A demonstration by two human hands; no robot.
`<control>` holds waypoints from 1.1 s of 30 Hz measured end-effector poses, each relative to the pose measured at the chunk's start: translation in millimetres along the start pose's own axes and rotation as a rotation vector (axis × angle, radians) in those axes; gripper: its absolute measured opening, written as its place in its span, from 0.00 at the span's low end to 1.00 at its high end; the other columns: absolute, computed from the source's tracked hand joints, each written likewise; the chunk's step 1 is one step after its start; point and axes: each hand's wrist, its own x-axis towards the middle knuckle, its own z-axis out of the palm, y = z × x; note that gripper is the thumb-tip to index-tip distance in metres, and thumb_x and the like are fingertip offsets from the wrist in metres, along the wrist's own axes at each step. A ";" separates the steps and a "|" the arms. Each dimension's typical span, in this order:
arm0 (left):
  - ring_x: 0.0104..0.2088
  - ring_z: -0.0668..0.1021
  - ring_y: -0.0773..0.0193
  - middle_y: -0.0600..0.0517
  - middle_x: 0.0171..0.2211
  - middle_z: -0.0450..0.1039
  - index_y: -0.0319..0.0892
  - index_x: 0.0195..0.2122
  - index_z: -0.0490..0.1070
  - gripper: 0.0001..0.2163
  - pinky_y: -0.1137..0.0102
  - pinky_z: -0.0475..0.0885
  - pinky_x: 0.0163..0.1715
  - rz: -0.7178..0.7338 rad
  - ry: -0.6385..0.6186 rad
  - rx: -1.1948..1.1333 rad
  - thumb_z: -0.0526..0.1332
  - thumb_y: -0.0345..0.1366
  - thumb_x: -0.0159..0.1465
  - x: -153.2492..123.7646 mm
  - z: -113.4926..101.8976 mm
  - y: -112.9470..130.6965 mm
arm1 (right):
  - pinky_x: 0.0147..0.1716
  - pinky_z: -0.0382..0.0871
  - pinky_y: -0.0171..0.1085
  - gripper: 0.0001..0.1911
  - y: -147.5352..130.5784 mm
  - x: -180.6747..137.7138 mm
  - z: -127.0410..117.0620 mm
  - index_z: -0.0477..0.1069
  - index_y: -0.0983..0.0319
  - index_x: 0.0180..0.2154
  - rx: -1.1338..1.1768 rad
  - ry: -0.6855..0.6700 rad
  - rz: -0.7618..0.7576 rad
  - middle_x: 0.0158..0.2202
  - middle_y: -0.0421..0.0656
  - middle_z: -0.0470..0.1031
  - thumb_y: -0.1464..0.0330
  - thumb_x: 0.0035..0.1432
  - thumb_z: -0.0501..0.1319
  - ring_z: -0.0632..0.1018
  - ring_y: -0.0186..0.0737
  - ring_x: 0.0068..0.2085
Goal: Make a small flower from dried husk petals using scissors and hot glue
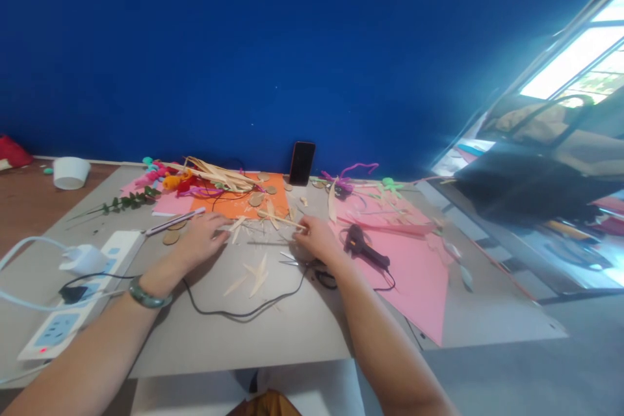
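Observation:
My right hand (318, 238) pinches the end of a thin pale stick (281, 218) that points left over the middle of the table. My left hand (203, 237) rests near the tabletop, thumb apart from the fingers, and nothing shows in its grasp. Between the hands lie thin twig-like scraps (258, 229) and pale cut slivers. Closer to me are several leaf-shaped dry pieces (258, 276). Scissors (288, 259) lie with open blades below my right hand, their dark handles partly hidden by my forearm. A black glue gun (366, 249) lies right of that forearm.
A white power strip (114, 260) with plugs stands at left, and a black cord (234, 314) crosses the front. Dry strips (219, 173), an orange sheet (273, 190), pink paper (419, 273), wooden discs and a propped phone (302, 164) line the back. A white cup (71, 173) stands far left.

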 end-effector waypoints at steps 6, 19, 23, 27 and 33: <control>0.48 0.73 0.54 0.44 0.48 0.72 0.46 0.42 0.77 0.13 0.58 0.65 0.50 0.147 -0.112 0.023 0.54 0.37 0.64 -5.6 11.3 2.3 | 0.29 0.56 0.33 0.10 -13.1 1.0 23.3 0.73 0.61 0.31 0.062 -0.022 -0.077 0.32 0.42 0.75 0.62 0.49 0.65 0.71 0.37 0.32; 0.53 0.69 0.53 0.47 0.51 0.73 0.48 0.48 0.73 0.13 0.57 0.61 0.51 0.367 -0.187 -0.028 0.51 0.35 0.67 -10.6 15.8 34.7 | 0.28 0.59 0.32 0.06 4.4 4.0 1.5 0.73 0.63 0.30 0.185 0.084 -0.028 0.27 0.41 0.75 0.70 0.53 0.57 0.72 0.37 0.29; 0.53 0.69 0.54 0.45 0.51 0.72 0.48 0.51 0.71 0.15 0.57 0.61 0.50 0.431 -0.270 -0.063 0.50 0.32 0.67 -13.3 24.8 44.3 | 0.28 0.59 0.32 0.06 3.5 2.7 2.7 0.73 0.62 0.31 0.206 0.064 -0.034 0.28 0.41 0.76 0.72 0.51 0.57 0.72 0.36 0.29; 0.52 0.70 0.56 0.43 0.51 0.71 0.44 0.52 0.71 0.16 0.58 0.63 0.52 0.345 -0.258 -0.089 0.47 0.32 0.68 -10.4 36.2 34.2 | 0.27 0.58 0.32 0.06 1.7 0.2 -0.9 0.73 0.62 0.31 0.168 -0.032 0.009 0.28 0.42 0.76 0.74 0.49 0.59 0.72 0.36 0.29; 0.58 0.65 0.55 0.42 0.59 0.64 0.43 0.58 0.64 0.19 0.58 0.61 0.55 0.258 -0.165 -0.028 0.45 0.34 0.69 -7.6 35.7 28.6 | 0.25 0.57 0.31 0.03 1.7 -7.3 -14.1 0.72 0.62 0.27 0.156 -0.158 -0.010 0.25 0.39 0.74 0.72 0.45 0.62 0.72 0.35 0.27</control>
